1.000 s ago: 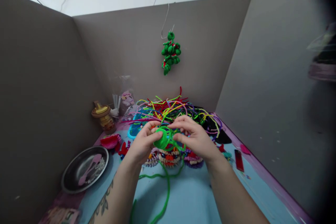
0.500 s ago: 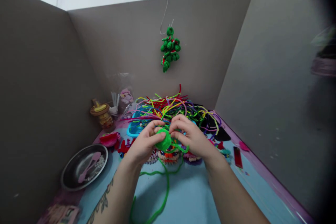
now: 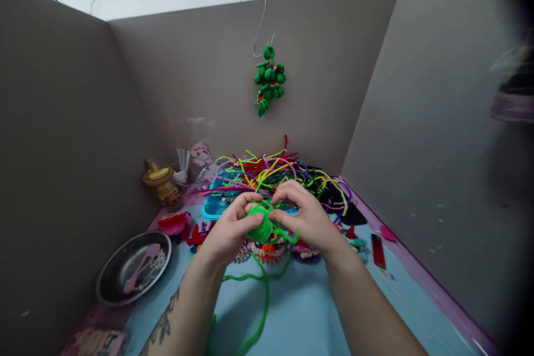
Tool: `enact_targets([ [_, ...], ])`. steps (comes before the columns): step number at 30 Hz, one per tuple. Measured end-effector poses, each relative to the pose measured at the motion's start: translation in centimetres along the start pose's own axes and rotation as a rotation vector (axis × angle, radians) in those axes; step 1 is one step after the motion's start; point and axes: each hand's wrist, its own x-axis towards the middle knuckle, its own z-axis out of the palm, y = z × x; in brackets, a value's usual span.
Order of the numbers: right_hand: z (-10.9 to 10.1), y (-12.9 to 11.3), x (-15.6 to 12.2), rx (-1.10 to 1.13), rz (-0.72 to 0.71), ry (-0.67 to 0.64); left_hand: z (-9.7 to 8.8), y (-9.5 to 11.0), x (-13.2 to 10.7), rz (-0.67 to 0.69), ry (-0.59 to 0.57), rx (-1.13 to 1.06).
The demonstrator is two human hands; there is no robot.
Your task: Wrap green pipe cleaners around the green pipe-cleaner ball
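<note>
Winding a green pipe-cleaner coil (image 3: pixel 259 226): the coil is held above the tabletop (image 3: pixel 304 311), in front of the person and between both hands.

- **Left hand** (image 3: pixel 227 233): its grip is closed, thumb and fingertips pinching the left side of the coil.
- **Right hand** (image 3: pixel 307 221): its grip is also closed, fingertips pressed to the coil's upper right edge, where a loose loop of the same strand leaves it.
- **Progress:** the coil already forms a compact, rounded bundle of several turns. A long green tail (image 3: pixel 263 300) hangs from it, unwound, and trails in a curve across the blue tabletop toward the person, so a good part of the strand is not yet taken up.
- **Below the hands:** a row of small beaded, multicoloured pieces (image 3: pixel 267 251) lies on the tabletop.
- **Behind the hands:** a loose pile of pipe cleaners (image 3: pixel 275 171) in many colours spreads over a blue tray (image 3: pixel 211 210).
- **To the left:** a round metal dish (image 3: pixel 112 283) holds a pink shape. Farther back stands a small jar with a yellow lid (image 3: pixel 161 181).
- **To the right:** a small red strip (image 3: pixel 379 251) lies flat.
- **On the back panel:** a green coiled ornament (image 3: pixel 269 80) hangs from a wire hook on the cardboard partition (image 3: pixel 187 78) that encloses the workspace.
</note>
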Motion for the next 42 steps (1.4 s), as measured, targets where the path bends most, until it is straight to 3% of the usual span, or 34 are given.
enact_targets([
  [9, 0.1, 0.0, 0.0, 0.059, 0.02, -0.054, 0.2, 0.3, -0.2, 0.044, 0.013, 0.039],
  [18, -0.2, 0.0, -0.1, 0.168, 0.148, -0.18, -0.1, 0.2, -0.4, 0.055, -0.058, 0.118],
  [24, 0.0, 0.0, 0.0, 0.213, 0.134, -0.233, -0.1, 0.2, -0.4, 0.032, -0.06, 0.151],
  [29, 0.8, 0.8, 0.1, 0.28, 0.208, -0.139, -0.2, 0.2, 0.0, 0.048, 0.048, 0.126],
  [35, 0.6, 1.3, 0.1, 0.307, 0.146, 0.018, -0.1, 0.4, 0.6, 0.12, 0.237, -0.025],
  [42, 0.9, 0.1, 0.0, 0.162, 0.102, -0.086, -0.1, 0.2, 0.9, 0.164, 0.349, -0.037],
])
